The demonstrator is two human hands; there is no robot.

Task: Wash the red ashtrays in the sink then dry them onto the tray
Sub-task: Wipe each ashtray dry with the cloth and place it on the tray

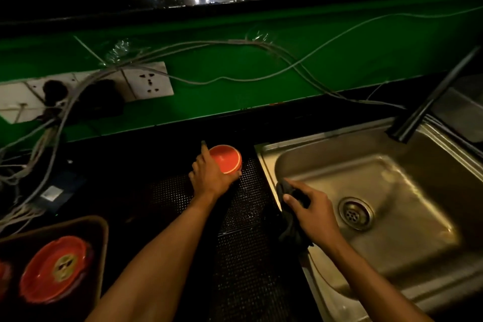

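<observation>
Ashtray [226,159] half-hidden by left hand [210,174], second ashtray [4,278] cropped by frame edge

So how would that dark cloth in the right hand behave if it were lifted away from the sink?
Probably floppy: the dark cloth bunches under the right hand and droops over the sink rim. Likely light for its size, since pinched fingers alone hold it. It may be damp and cling slightly, though wetness cannot be confirmed in this dim view.

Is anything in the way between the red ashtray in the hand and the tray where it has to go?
Nothing visible blocks it. The left hand holds the red ashtray above the dark dotted mat; the tray sits lower left, with only dark counter between.
</observation>
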